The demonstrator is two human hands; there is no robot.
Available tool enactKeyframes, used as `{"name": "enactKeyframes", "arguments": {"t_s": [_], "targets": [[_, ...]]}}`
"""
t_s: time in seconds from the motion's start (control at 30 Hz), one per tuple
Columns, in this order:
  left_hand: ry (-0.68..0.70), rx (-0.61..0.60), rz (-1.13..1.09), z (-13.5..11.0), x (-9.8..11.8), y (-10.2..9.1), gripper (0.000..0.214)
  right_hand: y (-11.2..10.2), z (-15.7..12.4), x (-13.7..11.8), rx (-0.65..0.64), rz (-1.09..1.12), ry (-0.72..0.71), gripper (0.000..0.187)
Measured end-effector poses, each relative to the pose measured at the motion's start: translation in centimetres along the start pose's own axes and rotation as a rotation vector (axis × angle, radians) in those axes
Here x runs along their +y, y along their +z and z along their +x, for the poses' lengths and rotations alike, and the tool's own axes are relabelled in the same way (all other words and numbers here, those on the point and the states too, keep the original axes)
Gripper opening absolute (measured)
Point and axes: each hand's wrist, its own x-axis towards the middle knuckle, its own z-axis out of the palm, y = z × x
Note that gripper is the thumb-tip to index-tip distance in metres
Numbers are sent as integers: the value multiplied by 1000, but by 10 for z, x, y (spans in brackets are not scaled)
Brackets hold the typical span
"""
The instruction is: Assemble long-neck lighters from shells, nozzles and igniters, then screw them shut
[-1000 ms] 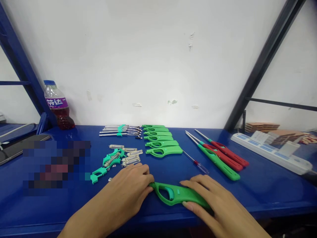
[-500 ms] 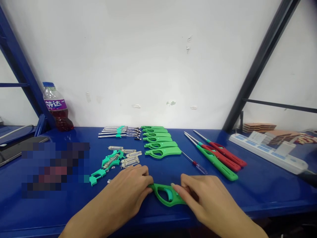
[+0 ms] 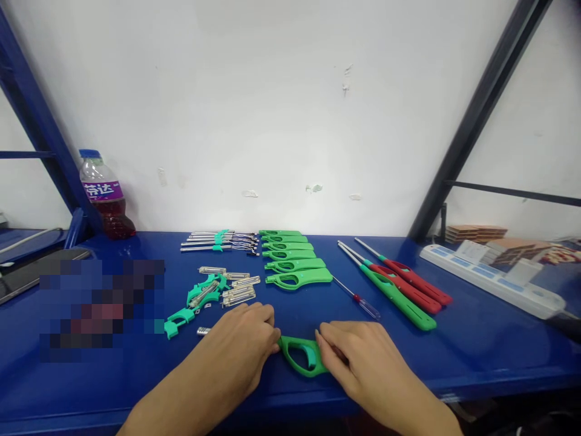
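Between my hands, near the table's front edge, lies a green lighter handle (image 3: 297,362) with a teal trigger showing in its finger loop. My left hand (image 3: 247,345) is closed on the narrow front end, which its fingers hide. Closed round the grip side is my right hand (image 3: 358,354), its thumb and forefinger pressed at the loop's right edge. Beyond my left hand lie teal plastic parts (image 3: 180,322) and several clear lighter tanks (image 3: 238,295). A small metal piece (image 3: 203,331) pokes out beside my left wrist.
Farther back are metal lighter tubes with wires (image 3: 209,247) and a row of green handles (image 3: 313,277). A screwdriver (image 3: 367,307), long-necked lighters (image 3: 403,303) and a power strip (image 3: 490,280) lie to the right. A drink bottle (image 3: 109,206) stands back left. The left patch is pixelated.
My right hand has shifted slightly left along the handle, and its thumb has drawn in against the forefinger. My left hand keeps its hold almost unmoved.
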Motion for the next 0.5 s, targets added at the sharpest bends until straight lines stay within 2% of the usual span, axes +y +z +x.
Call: {"name": "enactKeyframes", "arguments": {"t_s": [0.33, 0.5], "targets": [[14, 18, -109, -4, -4, 2, 27, 10, 1, 3, 44, 18, 18, 35], [4, 14, -121, -5, -3, 1, 28, 6, 0, 7, 39, 79, 51, 46]]}}
